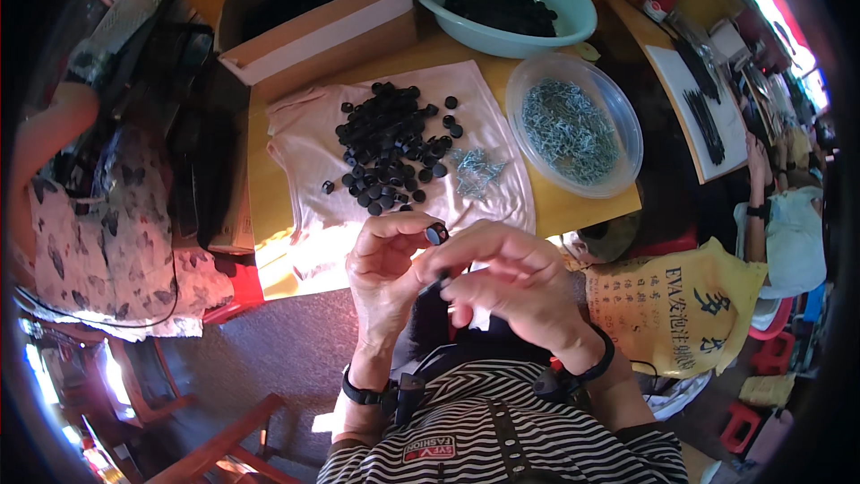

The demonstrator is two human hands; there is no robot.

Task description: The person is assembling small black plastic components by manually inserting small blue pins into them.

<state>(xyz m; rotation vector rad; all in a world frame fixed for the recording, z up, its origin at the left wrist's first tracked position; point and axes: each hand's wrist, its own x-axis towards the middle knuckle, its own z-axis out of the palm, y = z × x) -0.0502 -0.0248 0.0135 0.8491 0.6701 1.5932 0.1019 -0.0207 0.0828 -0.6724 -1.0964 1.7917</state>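
Observation:
Between its thumb and fingers, my left hand (376,260) pinches a small round black cap (436,234) whose pale face shows. Just beside it, my right hand (528,291) is curled with thumb and fingers close together. A small dark thing shows at its fingertips, too blurred to name. Beyond both hands a pale pink cloth (309,125) covers part of the table, bearing a heap of black caps (381,143). Right of that heap lies a small pile of silvery screws (479,175).
A clear round tub (634,152) of screws stands on the table (573,215) at right. Behind are a pale green basin (425,0) of black parts and a cardboard box (336,45). A yellow sack (663,305) lies at right. Another person's arm (54,130) shows at left.

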